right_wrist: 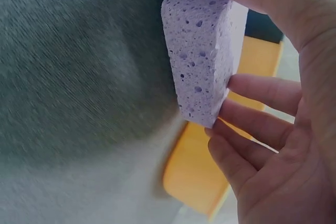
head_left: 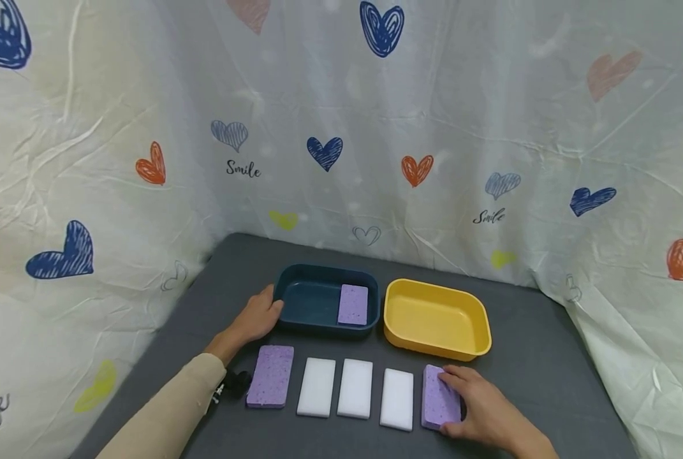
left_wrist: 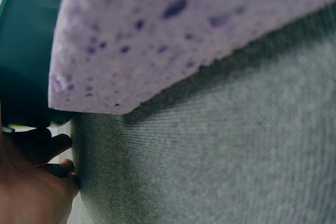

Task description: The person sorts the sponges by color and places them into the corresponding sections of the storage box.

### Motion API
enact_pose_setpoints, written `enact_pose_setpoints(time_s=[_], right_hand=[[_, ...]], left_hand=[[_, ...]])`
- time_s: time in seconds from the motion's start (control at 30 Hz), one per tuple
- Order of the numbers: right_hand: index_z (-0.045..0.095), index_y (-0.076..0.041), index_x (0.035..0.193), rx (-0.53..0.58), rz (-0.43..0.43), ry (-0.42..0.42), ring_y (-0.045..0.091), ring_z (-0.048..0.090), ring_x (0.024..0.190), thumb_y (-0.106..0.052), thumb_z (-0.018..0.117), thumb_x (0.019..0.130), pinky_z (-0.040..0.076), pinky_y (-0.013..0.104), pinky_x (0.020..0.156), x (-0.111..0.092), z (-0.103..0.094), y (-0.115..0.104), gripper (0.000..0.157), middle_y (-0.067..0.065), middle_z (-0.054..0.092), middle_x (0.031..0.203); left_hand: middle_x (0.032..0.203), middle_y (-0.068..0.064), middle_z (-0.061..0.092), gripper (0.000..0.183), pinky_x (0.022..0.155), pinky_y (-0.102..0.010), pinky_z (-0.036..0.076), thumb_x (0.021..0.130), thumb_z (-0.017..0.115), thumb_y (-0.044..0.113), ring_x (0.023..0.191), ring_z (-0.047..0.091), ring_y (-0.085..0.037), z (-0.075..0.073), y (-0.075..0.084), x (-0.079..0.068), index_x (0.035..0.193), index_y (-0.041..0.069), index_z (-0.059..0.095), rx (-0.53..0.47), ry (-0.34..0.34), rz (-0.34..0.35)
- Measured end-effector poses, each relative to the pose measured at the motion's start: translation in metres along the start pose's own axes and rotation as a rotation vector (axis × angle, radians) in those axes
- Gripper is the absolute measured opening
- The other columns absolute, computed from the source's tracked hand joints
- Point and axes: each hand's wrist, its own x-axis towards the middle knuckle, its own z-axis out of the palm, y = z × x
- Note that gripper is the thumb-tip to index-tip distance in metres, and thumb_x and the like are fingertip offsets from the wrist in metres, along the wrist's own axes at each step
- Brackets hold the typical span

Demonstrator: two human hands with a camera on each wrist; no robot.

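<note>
My left hand (head_left: pixel 259 313) holds the left end of a dark blue basin (head_left: pixel 309 270), where a purple sponge (head_left: pixel 353 305) lies at the right side. In the left wrist view its bent fingers (left_wrist: pixel 55 148) are against the basin, partly in shadow. At the right end of a row, my right hand (head_left: pixel 481 405) grips a speckled purple sponge (head_left: pixel 437 398) between thumb and fingers. The right wrist view shows the thumb and fingertips on this sponge (right_wrist: pixel 197 56). Another purple sponge (head_left: pixel 270 376) lies near the left wrist.
Between the two purple sponges of the row lie three white sponges (head_left: pixel 316 387), (head_left: pixel 355 388), (head_left: pixel 396 399). A yellow basin (head_left: pixel 435 319) stands right of the blue one. Grey cloth covers the table (head_left: pixel 548 370); a heart-printed curtain (head_left: pixel 341 210) hangs behind it.
</note>
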Motion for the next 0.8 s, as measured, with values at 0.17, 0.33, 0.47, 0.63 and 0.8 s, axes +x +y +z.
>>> enact_pose_setpoints(time_s=[0.17,0.33,0.47,0.63,0.8], right_hand=[[0.068,-0.008,0.147,-0.020,-0.004,0.029,0.037,0.060,0.139,-0.052,0.097,0.074,0.052,0.064,0.114,-0.003,-0.010,0.000,0.090,0.015,0.062,0.154],[0.067,-0.008,0.149,-0.033,-0.012,0.016,0.039,0.059,0.141,-0.054,0.096,0.075,0.051,0.065,0.115,-0.005,-0.022,-0.004,0.091,0.016,0.061,0.156],[0.065,-0.010,0.151,-0.037,-0.048,0.019,0.037,0.059,0.142,-0.055,0.096,0.076,0.051,0.063,0.115,-0.006,-0.031,-0.008,0.092,0.015,0.059,0.158],[0.064,-0.010,0.153,-0.048,-0.106,0.030,0.034,0.060,0.141,-0.057,0.094,0.078,0.053,0.060,0.114,-0.005,-0.040,-0.013,0.093,0.012,0.058,0.158],[0.065,-0.011,0.152,-0.065,-0.126,0.028,0.034,0.060,0.141,-0.057,0.092,0.080,0.052,0.060,0.116,0.000,-0.052,-0.020,0.090,0.011,0.060,0.157]], left_hand=[[0.170,-0.041,0.030,0.074,0.127,-0.071,0.030,0.114,0.039,0.033,0.158,0.032,-0.058,-0.004,0.011,-0.005,0.166,-0.016,0.023,0.018,-0.013,0.006],[0.171,-0.041,0.028,0.072,0.129,-0.070,0.027,0.114,0.037,0.029,0.159,0.029,-0.058,-0.008,0.021,-0.008,0.166,-0.018,0.021,0.018,-0.032,-0.013],[0.172,-0.039,0.029,0.073,0.128,-0.071,0.028,0.113,0.040,0.030,0.159,0.030,-0.057,-0.007,0.020,-0.007,0.166,-0.016,0.022,0.007,-0.028,-0.016],[0.170,-0.039,0.034,0.072,0.126,-0.072,0.031,0.112,0.043,0.033,0.157,0.035,-0.057,-0.002,0.010,-0.003,0.165,-0.014,0.028,-0.003,0.004,0.004],[0.170,-0.039,0.032,0.073,0.125,-0.073,0.031,0.114,0.041,0.034,0.158,0.033,-0.057,-0.001,0.007,-0.003,0.166,-0.015,0.025,0.015,-0.001,0.008]])
